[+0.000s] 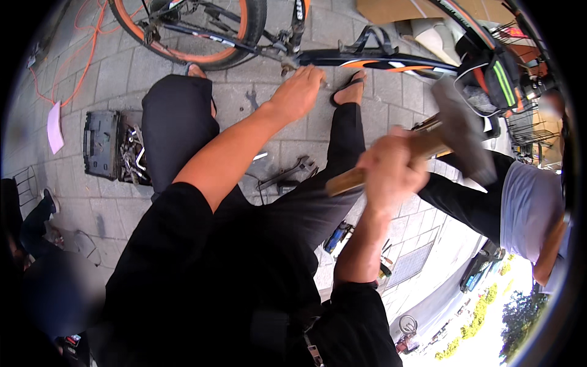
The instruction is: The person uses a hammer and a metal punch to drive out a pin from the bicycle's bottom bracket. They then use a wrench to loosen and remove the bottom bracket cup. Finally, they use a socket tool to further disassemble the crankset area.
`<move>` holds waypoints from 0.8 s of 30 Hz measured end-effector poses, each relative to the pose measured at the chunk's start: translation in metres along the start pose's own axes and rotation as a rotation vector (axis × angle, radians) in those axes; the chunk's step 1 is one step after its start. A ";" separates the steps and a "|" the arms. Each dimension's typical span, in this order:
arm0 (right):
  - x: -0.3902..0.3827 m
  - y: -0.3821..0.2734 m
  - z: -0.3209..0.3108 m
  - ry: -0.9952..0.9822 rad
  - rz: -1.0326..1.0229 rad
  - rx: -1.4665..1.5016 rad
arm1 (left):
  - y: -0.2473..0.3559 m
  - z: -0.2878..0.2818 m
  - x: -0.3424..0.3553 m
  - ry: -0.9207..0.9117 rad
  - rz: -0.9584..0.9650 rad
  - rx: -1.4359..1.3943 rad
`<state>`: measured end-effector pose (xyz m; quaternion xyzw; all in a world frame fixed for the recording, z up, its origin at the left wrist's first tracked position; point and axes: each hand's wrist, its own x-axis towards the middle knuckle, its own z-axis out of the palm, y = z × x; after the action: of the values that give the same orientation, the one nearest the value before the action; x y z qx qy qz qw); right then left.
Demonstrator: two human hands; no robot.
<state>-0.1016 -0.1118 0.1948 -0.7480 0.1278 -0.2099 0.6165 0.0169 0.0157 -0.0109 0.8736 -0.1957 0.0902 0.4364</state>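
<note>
Head view: got a wood-handled hammer (pixel 466 131) held up in the right hand (pixel 394 174), fingers wrapped firmly round the handle. Gripped partway along, with the handle end poking out left of the hand and the heavy head out to its right, probably for control more than reach. Too blurry to make out the striking face.

Now over to the left hand (pixel 298 92): curled, knuckles up, right by the bicycle frame (pixel 391 63). Can't tell how tightly closed or whether holding anything, but would guess at a steadying grip. See the frame running off to the right of that hand, and an orange-rimmed wheel (pixel 258 27) beyond it to the left.

Note the toolbox (pixel 101 144) on the paving (pixel 110 211), well left of the left hand and a bit back from it, with its lid folded back, likely for easy grabbing. Also spot loose dark tools (pixel 298 168) straight back from that hand, left of the hammer hand, presumably handy for either.
</note>
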 end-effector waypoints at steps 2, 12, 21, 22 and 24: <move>0.011 -0.036 -0.035 -0.165 -0.171 0.255 | 0.005 0.003 0.008 -0.006 0.033 -0.005; -0.022 0.102 -0.025 -0.218 0.470 -0.330 | -0.001 0.002 0.005 0.010 0.071 -0.028; -0.040 0.111 -0.010 -0.250 0.364 -0.169 | 0.006 0.009 -0.004 -0.004 0.013 -0.021; -0.037 0.117 -0.009 -0.251 0.304 -0.182 | 0.005 0.010 -0.004 0.011 0.022 -0.028; -0.028 0.120 -0.001 -0.259 0.224 -0.238 | 0.004 0.010 -0.003 0.014 0.018 -0.030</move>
<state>-0.1185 -0.1248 0.0735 -0.8173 0.1537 -0.0259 0.5547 0.0121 0.0068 -0.0153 0.8644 -0.2020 0.0975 0.4501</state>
